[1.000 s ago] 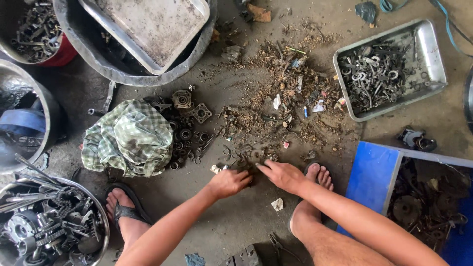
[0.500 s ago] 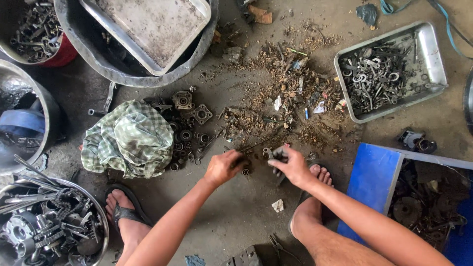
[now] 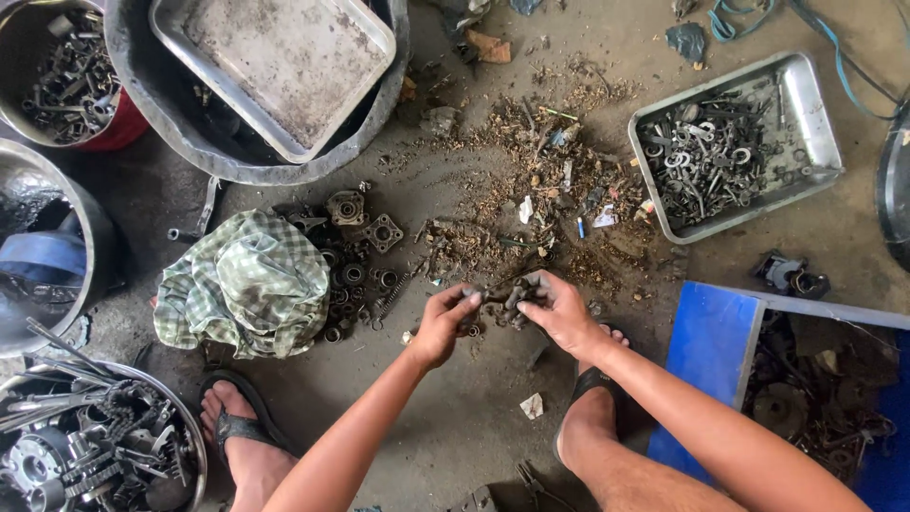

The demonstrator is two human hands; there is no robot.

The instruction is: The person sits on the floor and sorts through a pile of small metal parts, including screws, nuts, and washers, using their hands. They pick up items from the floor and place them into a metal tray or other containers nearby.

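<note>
Clearly my left hand [image 3: 444, 322] and right hand [image 3: 559, 311] both close on grimy metal scraps [image 3: 500, 301] (small, stiff, probably greasy), best pinched at the edges.

Scrap pile [image 3: 559, 190] ahead, cloth [image 3: 248, 284] left

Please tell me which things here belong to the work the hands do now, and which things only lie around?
In the work:
- left hand and right hand, both gripping a small cluster of dark, dirty metal parts
- scattered pile of rusty scrap bits on the floor

Lying about:
- green checked cloth
- rectangular metal tray of rings and bolts
- blue box
</note>
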